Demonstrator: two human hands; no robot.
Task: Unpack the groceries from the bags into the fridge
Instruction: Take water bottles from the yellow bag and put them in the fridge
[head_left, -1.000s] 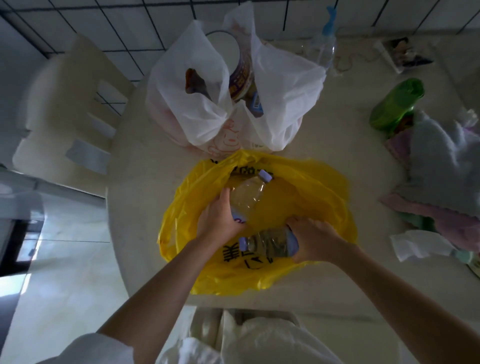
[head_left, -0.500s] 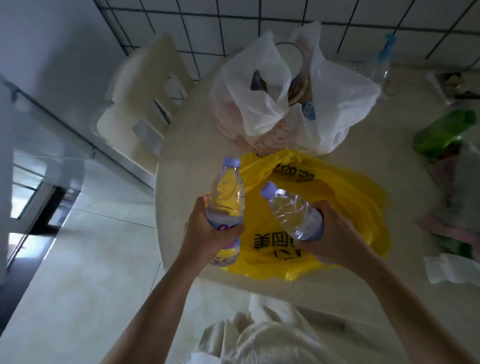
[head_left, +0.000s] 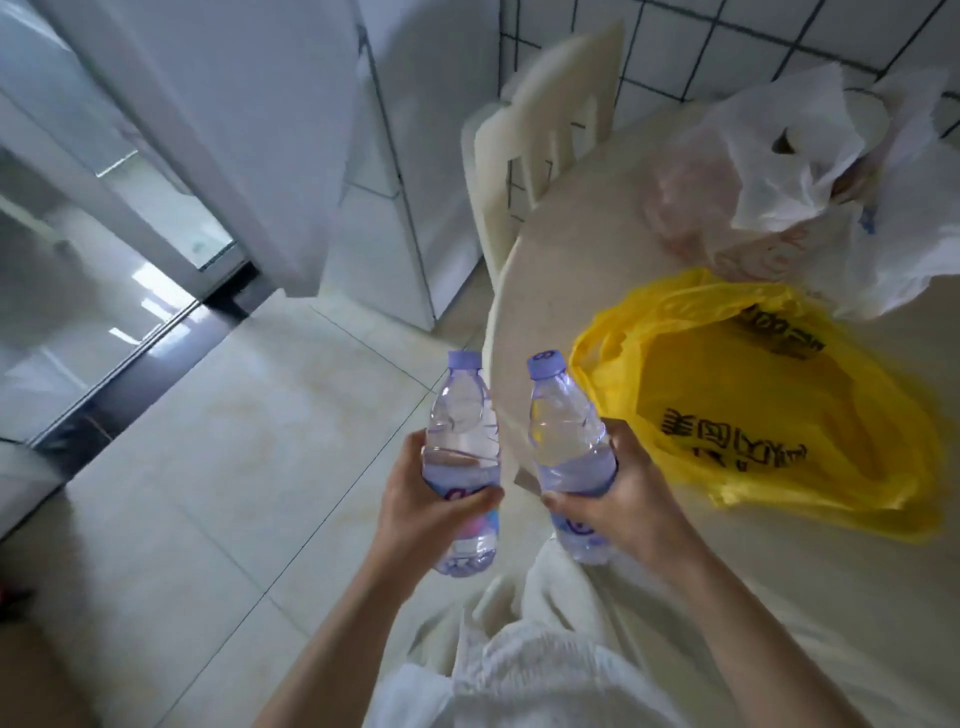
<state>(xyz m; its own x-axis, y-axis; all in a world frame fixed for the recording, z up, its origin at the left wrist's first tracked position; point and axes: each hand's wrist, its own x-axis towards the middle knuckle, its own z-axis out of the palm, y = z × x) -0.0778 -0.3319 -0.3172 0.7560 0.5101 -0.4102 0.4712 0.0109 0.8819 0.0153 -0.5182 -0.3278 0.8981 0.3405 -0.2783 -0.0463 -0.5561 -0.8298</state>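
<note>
Water bottles, 2 of them, are now out of the yellow bag (head_left: 769, 415) and off the table (head_left: 571, 260): the left hand (head_left: 426, 514) grips one bottle (head_left: 460, 457) and the right hand (head_left: 618, 499) grips the other bottle (head_left: 569, 447), both upright. She has turned away from the table, likely heading for the fridge. The white bag (head_left: 810, 171) is blurred, contents unclear; no open fridge shows.

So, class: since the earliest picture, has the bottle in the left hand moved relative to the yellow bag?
Yes. The left hand has lifted its water bottle out of the yellow bag, leftward past the table edge.
</note>
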